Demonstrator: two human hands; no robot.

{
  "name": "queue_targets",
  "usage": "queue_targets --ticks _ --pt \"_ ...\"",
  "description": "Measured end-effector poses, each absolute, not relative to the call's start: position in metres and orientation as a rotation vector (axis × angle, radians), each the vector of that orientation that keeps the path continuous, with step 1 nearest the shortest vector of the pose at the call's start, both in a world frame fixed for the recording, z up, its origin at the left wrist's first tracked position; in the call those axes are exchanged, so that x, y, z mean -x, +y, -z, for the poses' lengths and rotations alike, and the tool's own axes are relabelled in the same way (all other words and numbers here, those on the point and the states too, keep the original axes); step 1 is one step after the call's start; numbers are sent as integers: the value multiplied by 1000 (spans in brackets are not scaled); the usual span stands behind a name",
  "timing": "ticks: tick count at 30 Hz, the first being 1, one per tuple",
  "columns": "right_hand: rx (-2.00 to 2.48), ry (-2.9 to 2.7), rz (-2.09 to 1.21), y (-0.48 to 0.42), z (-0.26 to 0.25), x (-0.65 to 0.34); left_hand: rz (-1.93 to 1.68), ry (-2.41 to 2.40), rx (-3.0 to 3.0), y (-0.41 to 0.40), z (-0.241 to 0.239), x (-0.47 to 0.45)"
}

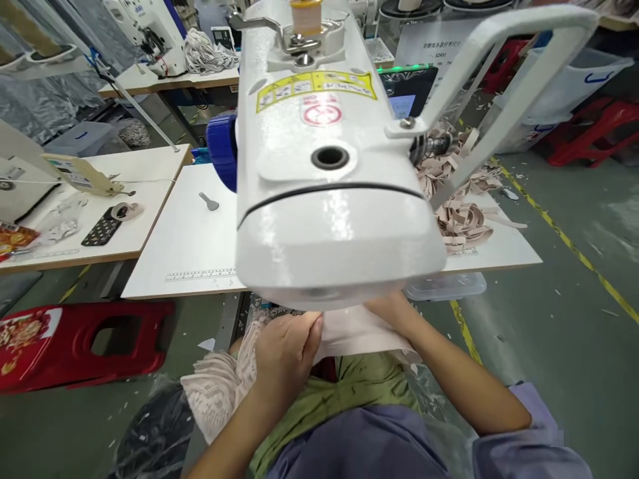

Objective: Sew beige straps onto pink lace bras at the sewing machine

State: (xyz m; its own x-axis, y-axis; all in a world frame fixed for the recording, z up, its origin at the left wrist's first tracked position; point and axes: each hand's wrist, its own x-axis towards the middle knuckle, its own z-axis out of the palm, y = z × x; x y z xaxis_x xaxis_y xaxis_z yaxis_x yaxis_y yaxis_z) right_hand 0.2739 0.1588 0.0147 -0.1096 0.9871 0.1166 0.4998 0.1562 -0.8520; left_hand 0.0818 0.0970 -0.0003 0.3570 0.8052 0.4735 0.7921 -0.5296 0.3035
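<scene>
A white sewing machine (334, 239) rises in front of me, its head hiding the needle area. Below its near end, pale pink fabric (349, 336) is stretched between my two hands. My left hand (289, 342) pinches the fabric's left side, thumb pressed down against the fingers. At the other side, my right hand (392, 311) touches the cloth, but the machine head covers its fingers. Pale pink lace (224, 386) hangs in folds to the left of my left wrist, over my lap.
Pink fabric strips (464, 223) lie heaped on the right of the white table (184, 233). A small grey tool (208, 201) rests at left. A red stool (84, 342) stands on the left floor. A white metal guard (509, 100) juts out to the right.
</scene>
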Motion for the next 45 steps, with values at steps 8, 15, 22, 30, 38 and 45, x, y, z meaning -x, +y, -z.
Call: queue_targets --ticks 8,15,22,30,38,45 --pt "1395 -1713 -778 158 -7 -282 -997 1467 -2534 99 -2 -93" --pt "1367 -1698 -775 162 3 -286 -1104 1444 -2535 100 -3 -101" --pt "1398 -1626 -849 164 7 -288 -1124 1462 -2528 100 -5 -100" --pt "1254 -983 -1357 137 22 -267 -1168 1460 -2529 103 -4 -91" --pt "1066 -728 -1511 66 58 -276 -995 1210 -2603 79 6 -70" --pt "934 -1776 -791 26 32 -286 -781 1062 -2610 58 21 -87"
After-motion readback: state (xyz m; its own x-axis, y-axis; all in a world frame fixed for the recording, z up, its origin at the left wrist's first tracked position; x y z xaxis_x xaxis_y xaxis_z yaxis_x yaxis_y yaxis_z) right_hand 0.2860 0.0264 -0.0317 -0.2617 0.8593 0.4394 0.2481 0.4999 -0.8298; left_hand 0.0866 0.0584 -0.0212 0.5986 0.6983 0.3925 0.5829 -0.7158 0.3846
